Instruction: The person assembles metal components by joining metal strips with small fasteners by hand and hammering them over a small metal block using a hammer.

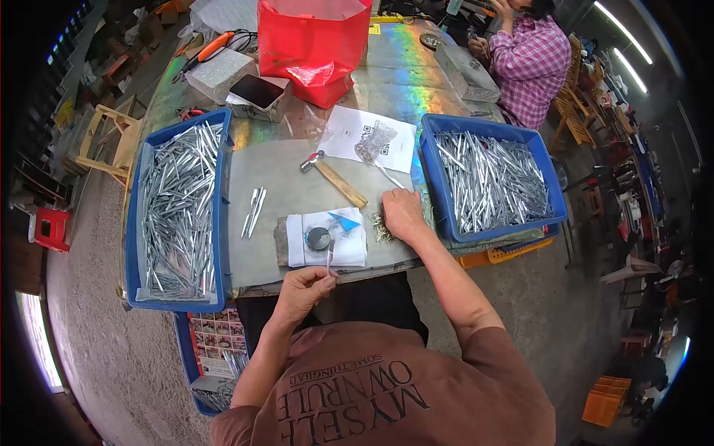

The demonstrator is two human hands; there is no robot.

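1. The left hand (303,288) is closed in a pinch, thumb against fingers, on a thin metal strip (331,256) at the worktop's near edge.
2. The strip points away from the body, its far end beside or over a round dark disc (319,238); whether they touch, I cannot tell.
3. The right hand (404,215) is lowered to the worktop (279,167) with its fingers bent; how far they are open, and whether they hold anything, I cannot tell.
4. Just left of the right hand lies a small heap of brass-coloured pieces (383,230).
5. The disc sits on a folded white pad (347,253), with a blue triangular piece (343,221) near it; a grey slab (282,249) shows under the pad.
6. Beyond the pad lies a hammer (341,184), its wooden handle slanting toward the right hand.
7. Some loose metal strips (253,213) lie left of the pad.
8. A blue tray heaped with strips stands at each side: the left tray (222,223) and the right tray (506,229).
9. Farther off are a printed sheet (342,134) bearing clear plastic (375,140), a dark phone (256,91) and a red bag (312,48).
10. At the far right sits a person in a checked shirt (532,70).
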